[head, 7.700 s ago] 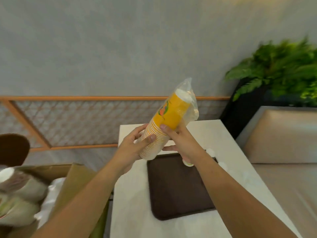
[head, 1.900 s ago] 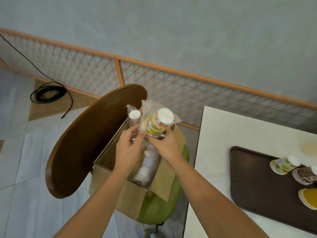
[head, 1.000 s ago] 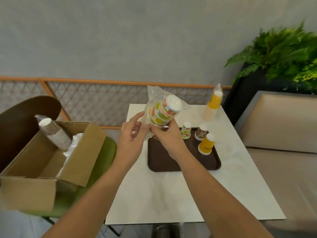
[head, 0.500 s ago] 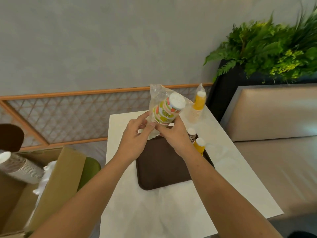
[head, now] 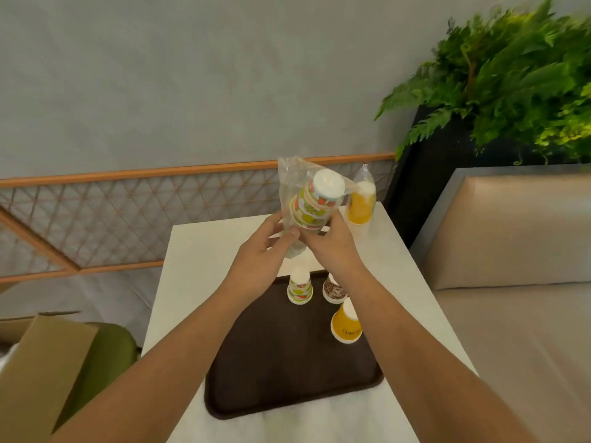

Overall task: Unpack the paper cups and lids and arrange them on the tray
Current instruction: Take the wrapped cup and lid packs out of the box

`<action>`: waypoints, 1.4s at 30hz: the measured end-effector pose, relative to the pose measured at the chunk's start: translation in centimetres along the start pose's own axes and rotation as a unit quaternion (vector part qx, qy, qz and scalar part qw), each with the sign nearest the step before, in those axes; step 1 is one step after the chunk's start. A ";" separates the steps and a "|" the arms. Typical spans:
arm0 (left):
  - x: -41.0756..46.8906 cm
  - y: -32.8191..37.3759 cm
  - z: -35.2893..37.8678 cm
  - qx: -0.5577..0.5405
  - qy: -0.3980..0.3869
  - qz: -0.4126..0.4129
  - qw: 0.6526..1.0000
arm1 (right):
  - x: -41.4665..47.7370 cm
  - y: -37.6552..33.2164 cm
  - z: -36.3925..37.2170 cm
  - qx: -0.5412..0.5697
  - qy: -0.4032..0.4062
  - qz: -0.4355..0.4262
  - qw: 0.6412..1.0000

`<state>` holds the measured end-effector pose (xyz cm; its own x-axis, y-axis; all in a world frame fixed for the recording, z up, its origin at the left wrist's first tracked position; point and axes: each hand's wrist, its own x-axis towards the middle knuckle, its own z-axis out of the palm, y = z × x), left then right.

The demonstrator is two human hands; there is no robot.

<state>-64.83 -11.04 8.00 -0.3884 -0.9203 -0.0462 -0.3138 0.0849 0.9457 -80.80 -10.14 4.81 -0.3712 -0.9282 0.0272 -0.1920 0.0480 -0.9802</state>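
Head view: left hand (head: 265, 252) pinches the clear bag (head: 287, 179) at its lower end, right hand (head: 334, 247) curls round the bagged stack of fruit-print cups (head: 315, 203), held tilted above the brown tray's (head: 287, 372) far edge on the counter (head: 192, 266).

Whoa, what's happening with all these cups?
A person holds a plastic-wrapped stack of fruit-print cups above the table, left hand pinching the wrapper, right hand gripping the stack. Three single cups stand upside down on the brown tray: a fruit-print cup, a brown cup and a yellow cup. A wrapped yellow stack stands at the table's far edge.
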 end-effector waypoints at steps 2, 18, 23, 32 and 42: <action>3.3 -0.9 1.9 -0.016 0.021 -0.029 0.999 | 3.2 2.0 -1.1 -0.002 -0.014 0.006 1.000; 18.8 -9.5 11.2 -0.095 0.052 -0.209 0.972 | 16.9 16.0 -2.2 -0.099 -0.066 0.073 0.990; 20.9 -11.0 12.3 -0.082 0.044 -0.214 0.972 | 18.3 18.1 -1.9 -0.119 -0.047 0.072 0.989; 22.7 -12.3 13.0 -0.092 0.063 -0.219 0.969 | 19.5 20.0 -1.4 -0.136 -0.045 0.056 0.988; 21.0 -11.3 12.5 -0.081 0.068 -0.226 0.968 | 17.4 18.8 -1.0 -0.135 -0.032 0.063 0.988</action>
<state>-80.27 -26.57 -7.64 -0.1214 -0.8922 -0.4350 -0.2801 -0.3897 0.8773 -91.82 -25.01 -12.99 -0.3509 -0.9296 -0.1126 -0.3866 0.2533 -0.8868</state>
